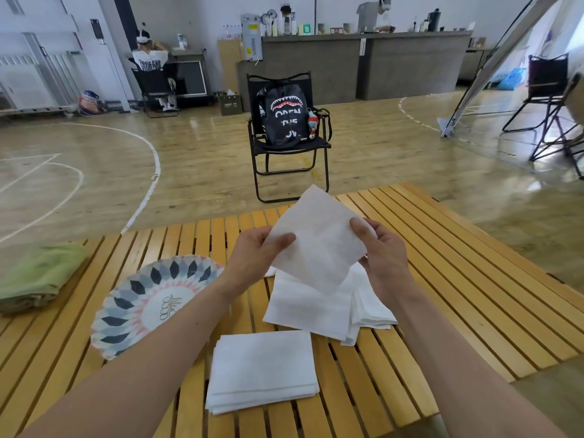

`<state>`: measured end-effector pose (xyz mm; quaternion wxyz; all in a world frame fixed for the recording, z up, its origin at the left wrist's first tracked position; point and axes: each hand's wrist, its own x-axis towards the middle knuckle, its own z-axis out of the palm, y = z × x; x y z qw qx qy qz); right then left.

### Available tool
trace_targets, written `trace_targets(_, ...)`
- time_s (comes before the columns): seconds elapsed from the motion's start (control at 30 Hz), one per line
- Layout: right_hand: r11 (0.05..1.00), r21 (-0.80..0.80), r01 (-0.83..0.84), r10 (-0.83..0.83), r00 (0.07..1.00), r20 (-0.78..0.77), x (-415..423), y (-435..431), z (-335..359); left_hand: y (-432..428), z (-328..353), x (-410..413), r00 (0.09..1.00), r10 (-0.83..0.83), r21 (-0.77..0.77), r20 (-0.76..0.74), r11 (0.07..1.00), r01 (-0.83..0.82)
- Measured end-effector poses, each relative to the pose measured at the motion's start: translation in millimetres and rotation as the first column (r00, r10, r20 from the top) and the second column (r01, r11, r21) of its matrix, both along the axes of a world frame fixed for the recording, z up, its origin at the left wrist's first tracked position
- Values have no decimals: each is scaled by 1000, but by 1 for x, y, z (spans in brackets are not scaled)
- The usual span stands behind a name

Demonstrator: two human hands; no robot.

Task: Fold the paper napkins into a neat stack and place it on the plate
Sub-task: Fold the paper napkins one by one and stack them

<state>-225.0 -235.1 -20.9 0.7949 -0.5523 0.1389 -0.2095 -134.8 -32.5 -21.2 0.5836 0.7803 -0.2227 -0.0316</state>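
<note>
Pinching one paper napkin (319, 235) in the air above the worktop (458, 263), the left hand (252, 254) and right hand (385, 257) each have a closed grip on an opposite edge. Corners should meet squarely before creasing; the folded stack (262, 371) waits nearby, beside the patterned plate (132, 289).

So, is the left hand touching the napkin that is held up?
Touching. The head view shows the left hand with its thumb pressed on the left edge of the raised napkin, pinching it.
</note>
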Motion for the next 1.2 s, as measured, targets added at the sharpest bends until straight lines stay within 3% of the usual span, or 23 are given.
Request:
trace_targets(0.13,983,76,-167,174,980,-101,1,-5,-8,2,9,4,976,-6,-110,-216,994,-18)
trace_targets(0.27,978,-96,-184,166,972,-167,-1,0,-15,9,11,0,944,-14,-102,-330,995,-21)
trace_targets(0.4,924,-235,-300,274,952,-138,-6,4,-10,19,8,-6,903,-26,-148,-429,988,-42)
trace_targets(0.57,936,-341,-93,22,978,-207,0,19,-10,30,13,-14,832,-205,-353,-516,936,12)
trace_targets(0.73,923,21,-383,375,890,-261,-6,27,-7,41,16,-25,784,-248,-407,-569,913,-6)
trace_targets(0.83,939,76,-335,343,906,-248,-11,33,-1,50,19,-33,743,-210,-386,-636,920,-70)
trace_targets(0.9,955,43,-294,293,912,-288,-15,35,0,57,19,-39,739,-143,-294,-658,953,-78)
trace_targets(0.93,957,21,-291,283,908,-309,-17,37,0,60,19,-43,786,-56,-171,-615,983,-64)
trace_targets(1.03,922,-69,-381,321,852,-413,-24,44,-3,73,12,-57,919,167,190,-357,976,-103)
trace_targets(1.2,791,-314,-526,258,751,-608,-37,57,-13,102,-5,-75,901,235,358,-365,929,-98)
